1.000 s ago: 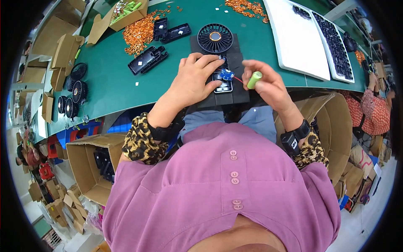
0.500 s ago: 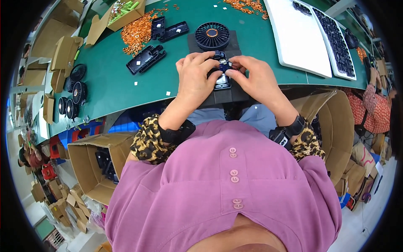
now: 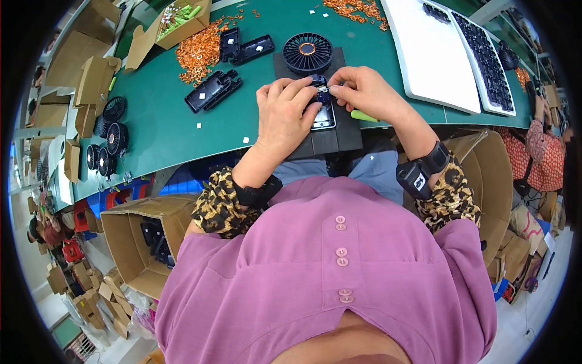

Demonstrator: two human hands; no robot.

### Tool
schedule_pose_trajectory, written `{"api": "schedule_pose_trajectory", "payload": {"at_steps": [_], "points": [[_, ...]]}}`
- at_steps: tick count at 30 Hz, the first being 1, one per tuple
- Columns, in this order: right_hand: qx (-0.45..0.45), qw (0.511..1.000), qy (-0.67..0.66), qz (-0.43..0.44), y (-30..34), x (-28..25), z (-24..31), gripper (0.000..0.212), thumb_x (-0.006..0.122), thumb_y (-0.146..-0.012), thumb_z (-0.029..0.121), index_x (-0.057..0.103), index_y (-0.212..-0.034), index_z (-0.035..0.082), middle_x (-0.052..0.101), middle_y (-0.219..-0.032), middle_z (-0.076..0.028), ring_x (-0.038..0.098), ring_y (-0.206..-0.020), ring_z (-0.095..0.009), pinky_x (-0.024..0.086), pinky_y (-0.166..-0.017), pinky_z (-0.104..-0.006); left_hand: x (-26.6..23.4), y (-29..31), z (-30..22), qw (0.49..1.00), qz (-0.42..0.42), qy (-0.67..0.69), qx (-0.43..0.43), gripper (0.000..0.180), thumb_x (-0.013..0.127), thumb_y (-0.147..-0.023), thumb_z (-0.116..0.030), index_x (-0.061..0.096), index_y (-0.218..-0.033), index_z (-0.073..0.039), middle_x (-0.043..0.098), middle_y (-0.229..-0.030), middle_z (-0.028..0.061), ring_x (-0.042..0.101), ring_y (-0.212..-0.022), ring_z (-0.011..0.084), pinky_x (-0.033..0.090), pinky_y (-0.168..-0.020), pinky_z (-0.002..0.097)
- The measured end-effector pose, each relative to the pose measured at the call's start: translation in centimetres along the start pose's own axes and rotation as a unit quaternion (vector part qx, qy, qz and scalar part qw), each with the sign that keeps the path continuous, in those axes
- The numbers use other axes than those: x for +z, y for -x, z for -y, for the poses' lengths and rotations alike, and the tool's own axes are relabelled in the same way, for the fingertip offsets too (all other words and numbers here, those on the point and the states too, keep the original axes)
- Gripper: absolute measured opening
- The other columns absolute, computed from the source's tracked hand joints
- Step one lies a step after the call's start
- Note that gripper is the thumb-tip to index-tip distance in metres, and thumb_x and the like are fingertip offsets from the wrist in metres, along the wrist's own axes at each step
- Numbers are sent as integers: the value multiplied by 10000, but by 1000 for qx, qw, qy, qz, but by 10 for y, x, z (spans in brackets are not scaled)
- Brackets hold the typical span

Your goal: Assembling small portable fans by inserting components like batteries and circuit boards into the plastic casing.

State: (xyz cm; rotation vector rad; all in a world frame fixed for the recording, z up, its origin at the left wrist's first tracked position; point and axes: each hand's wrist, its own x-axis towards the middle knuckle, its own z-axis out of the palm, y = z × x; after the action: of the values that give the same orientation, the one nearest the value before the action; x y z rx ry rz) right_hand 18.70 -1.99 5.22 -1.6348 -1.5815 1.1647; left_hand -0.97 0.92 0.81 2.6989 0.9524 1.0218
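On a dark mat [image 3: 345,136] lies a fan with a round slatted head [image 3: 307,52] and an open dark handle housing [image 3: 324,116]. My left hand [image 3: 284,110] is curled over the housing's left side, its fingertips pressing near the upper part. My right hand [image 3: 371,94] pinches thumb and forefinger together at the housing's upper right edge; what is between them is too small to make out. A light green cylinder [image 3: 364,116], looking like a battery cell, shows under the right hand; I cannot tell whether the hand holds it.
Dark housing shells [image 3: 212,91] and orange ring-like parts [image 3: 200,54] lie to the left, near a carton [image 3: 185,24] of green cylinders. Several fan heads [image 3: 114,138] stand at the far left. White foam trays [image 3: 430,60] lie right. Cardboard boxes [image 3: 130,242] flank me below the table.
My right hand has shifted slightly up and right, and the green cylinder now shows beneath it. More of the housing's lower part is uncovered. My left hand stays on the housing.
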Motion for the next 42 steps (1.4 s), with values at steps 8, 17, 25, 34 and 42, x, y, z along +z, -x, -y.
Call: {"api": "schedule_pose_trajectory", "payload": {"at_steps": [8,17,25,34,42], "points": [[-61,989,134,14,-10,-2,1,121,609,-838,92,578,-796,-17,575,-619,-71,589,-596,-137,450,-550,-288,-4,-6,0,999,12,20,-24,320,700,-743,-198,637,-1044,-110,617,-1110,15,541,-1025,232,367,-892,419],[-217,955,158,-129,8,22,-13,55,564,-861,82,538,-880,37,554,-863,-132,570,-791,-361,461,-678,-433,-16,-19,7,991,107,-65,42,438,674,-762,-203,609,-1187,-119,578,-1108,33,520,-1040,232,390,-866,393],[-217,946,175,-166,6,23,-17,55,535,-871,59,500,-912,44,539,-877,-133,562,-823,-369,453,-674,-446,-8,5,27,993,39,114,-14,406,716,-784,-278,635,-1120,-66,611,-1136,82,532,-1101,277,413,-913,402],[-211,936,210,-191,6,26,-13,95,532,-845,23,487,-924,49,541,-886,-131,573,-815,-374,463,-660,-458,-10,10,29,993,44,105,27,397,740,-762,-218,638,-1104,-43,604,-1166,104,524,-1139,298,412,-937,409],[-217,927,230,-201,-2,32,-16,61,536,-865,36,488,-901,46,537,-852,-121,564,-776,-355,467,-643,-420,-18,-3,23,990,105,97,8,362,745,-738,-152,641,-1073,-62,601,-1170,112,527,-1142,307,421,-965,405]]}}
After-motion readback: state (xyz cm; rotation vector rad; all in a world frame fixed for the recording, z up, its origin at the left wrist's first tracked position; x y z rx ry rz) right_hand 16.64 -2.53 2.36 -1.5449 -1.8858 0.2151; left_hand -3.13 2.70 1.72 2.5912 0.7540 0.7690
